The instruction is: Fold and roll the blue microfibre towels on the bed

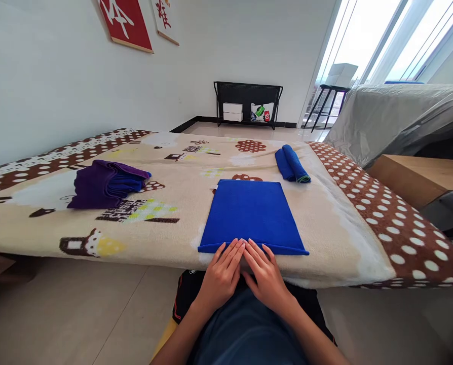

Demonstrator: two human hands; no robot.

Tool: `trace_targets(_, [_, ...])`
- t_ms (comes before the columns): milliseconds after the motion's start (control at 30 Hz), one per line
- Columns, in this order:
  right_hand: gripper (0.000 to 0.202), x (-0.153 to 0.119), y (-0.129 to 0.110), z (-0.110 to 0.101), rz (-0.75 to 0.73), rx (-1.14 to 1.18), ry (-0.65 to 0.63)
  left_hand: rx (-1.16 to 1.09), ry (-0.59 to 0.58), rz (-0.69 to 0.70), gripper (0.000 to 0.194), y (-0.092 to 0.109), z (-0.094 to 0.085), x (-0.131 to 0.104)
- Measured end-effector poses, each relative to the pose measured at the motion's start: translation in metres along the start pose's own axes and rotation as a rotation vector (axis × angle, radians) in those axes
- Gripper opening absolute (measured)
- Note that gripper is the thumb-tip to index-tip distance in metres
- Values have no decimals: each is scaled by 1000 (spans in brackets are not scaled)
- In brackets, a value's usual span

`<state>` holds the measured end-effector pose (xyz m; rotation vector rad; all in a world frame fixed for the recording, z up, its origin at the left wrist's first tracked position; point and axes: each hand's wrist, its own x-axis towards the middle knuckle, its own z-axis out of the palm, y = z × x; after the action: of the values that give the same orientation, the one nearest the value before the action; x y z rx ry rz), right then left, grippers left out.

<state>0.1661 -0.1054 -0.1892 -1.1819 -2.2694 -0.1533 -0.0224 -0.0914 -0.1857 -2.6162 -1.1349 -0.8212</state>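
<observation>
A blue towel (pixel 255 210) lies spread flat on the blanket in front of me, its near edge turned up into a thin roll. My left hand (pixel 222 276) rests its stretched-out fingers on the middle of that rolled edge. Beside it, my right hand (pixel 263 276) touches the same edge with straight fingers, and the fingertips of both hands meet. What lies under the fingertips is hidden. Further back to the right is a rolled blue towel (pixel 292 163). To the left sits a stack of folded purple and blue towels (pixel 107 185).
The patterned blanket (pixel 173 203) covers a bed-like surface whose near edge is at my lap. On the right stand a cardboard box (pixel 416 177) and something under plastic sheeting (pixel 401 116). A black rack (pixel 248 94) stands by the far wall.
</observation>
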Motion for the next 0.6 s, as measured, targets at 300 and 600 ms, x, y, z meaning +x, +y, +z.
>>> trace_targets(300, [58, -13, 25, -9, -28, -54, 30, 3, 138, -11, 62, -27, -3, -11])
trace_targets(600, [60, -58, 80, -26, 58, -86, 174, -26, 224, 16, 60, -72, -16, -34])
